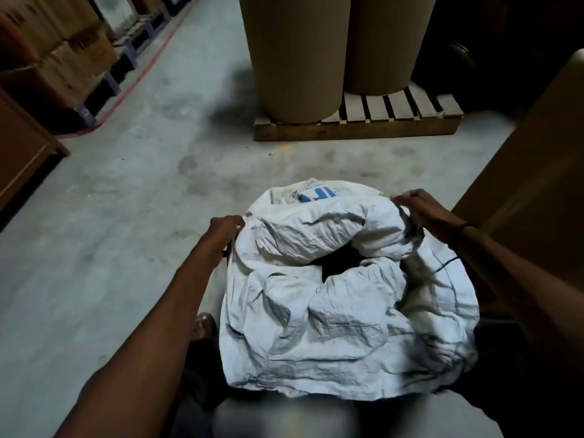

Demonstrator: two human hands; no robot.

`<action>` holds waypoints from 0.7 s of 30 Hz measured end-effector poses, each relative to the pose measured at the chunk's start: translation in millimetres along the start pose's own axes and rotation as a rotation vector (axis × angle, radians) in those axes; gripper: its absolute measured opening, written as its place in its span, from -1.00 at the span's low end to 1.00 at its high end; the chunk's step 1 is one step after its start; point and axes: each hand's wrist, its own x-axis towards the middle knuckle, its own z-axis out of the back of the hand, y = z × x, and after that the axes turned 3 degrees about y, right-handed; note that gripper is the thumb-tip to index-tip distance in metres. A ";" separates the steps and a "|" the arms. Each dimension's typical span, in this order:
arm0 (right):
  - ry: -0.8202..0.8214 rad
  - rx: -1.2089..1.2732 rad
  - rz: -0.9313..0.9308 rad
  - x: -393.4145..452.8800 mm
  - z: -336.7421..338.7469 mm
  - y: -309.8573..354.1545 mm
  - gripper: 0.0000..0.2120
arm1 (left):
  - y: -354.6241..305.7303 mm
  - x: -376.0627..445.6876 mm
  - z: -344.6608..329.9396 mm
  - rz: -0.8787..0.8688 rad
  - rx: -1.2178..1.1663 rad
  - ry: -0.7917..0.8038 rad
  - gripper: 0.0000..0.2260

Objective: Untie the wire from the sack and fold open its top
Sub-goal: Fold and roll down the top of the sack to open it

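A white woven sack (341,327) stands in front of me on the floor, its crumpled top folded outward around a dark opening (339,263). Blue print shows on its far side. My left hand (222,230) grips the folded rim at the sack's left edge. My right hand (417,208) pinches the rim at the far right. A thin dark wire (447,263) lies across the sack's right side, below my right wrist; I cannot tell whether it is still tied.
Two tall brown paper rolls (294,55) stand on a wooden pallet (357,129) straight ahead. Stacked cartons (53,55) on pallets line the left. A brown board (537,172) leans close at the right. Grey concrete floor (126,200) spreads to the left.
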 end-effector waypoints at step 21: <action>-0.440 -0.315 -0.044 -194.1 -61.2 -54.6 -0.30 | 177.7 -152.1 -67.0 0.335 -0.424 -0.301 0.27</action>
